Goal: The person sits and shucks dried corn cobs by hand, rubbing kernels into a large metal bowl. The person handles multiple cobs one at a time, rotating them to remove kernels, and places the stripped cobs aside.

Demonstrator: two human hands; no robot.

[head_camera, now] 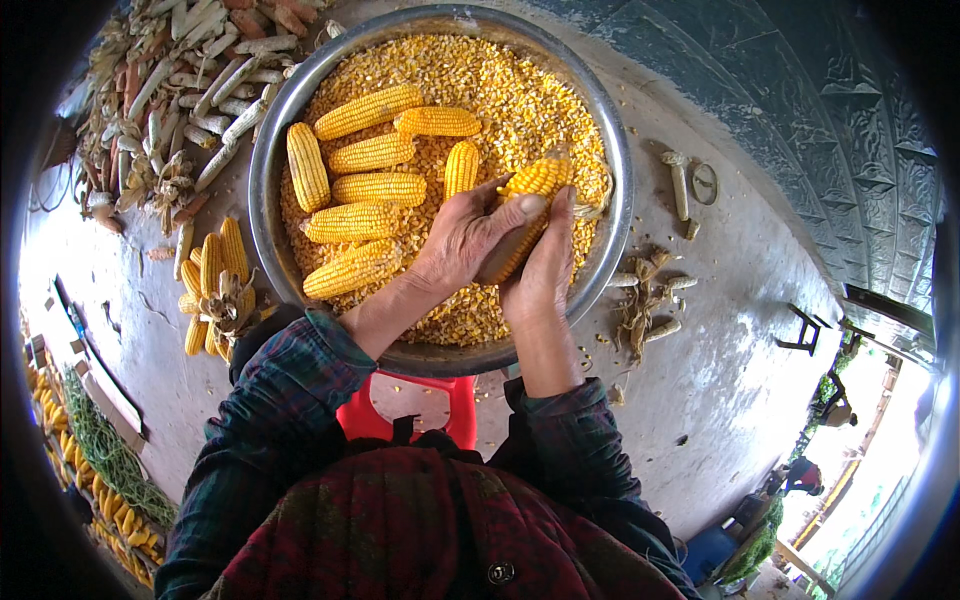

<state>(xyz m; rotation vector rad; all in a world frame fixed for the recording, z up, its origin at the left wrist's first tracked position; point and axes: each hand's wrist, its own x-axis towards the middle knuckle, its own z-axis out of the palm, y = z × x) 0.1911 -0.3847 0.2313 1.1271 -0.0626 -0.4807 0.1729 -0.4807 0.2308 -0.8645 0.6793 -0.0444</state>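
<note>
Both my hands meet over a large steel basin [619, 187] full of loose yellow corn kernels [450, 67]. An ear of corn [541, 178], slanting up to the right, sits between them. My left hand [466, 234] grips it from the left, its thumb pressed across the middle of the ear. From below and the right, my right hand [541, 274] wraps the lower part. Part of the ear's surface is hidden by my fingers. Several whole ears [379, 189] lie on the kernels left of my hands, and a short one [461, 169] lies just above my left hand.
Bare cobs and husks [195, 90] are heaped at upper left. A bundle of husked ears [214, 289] lies left of the basin. Dry husks [641, 300], a cob [679, 184] and a ring [705, 184] are on the concrete floor at right. Beneath the basin shows a red plastic stool [461, 412].
</note>
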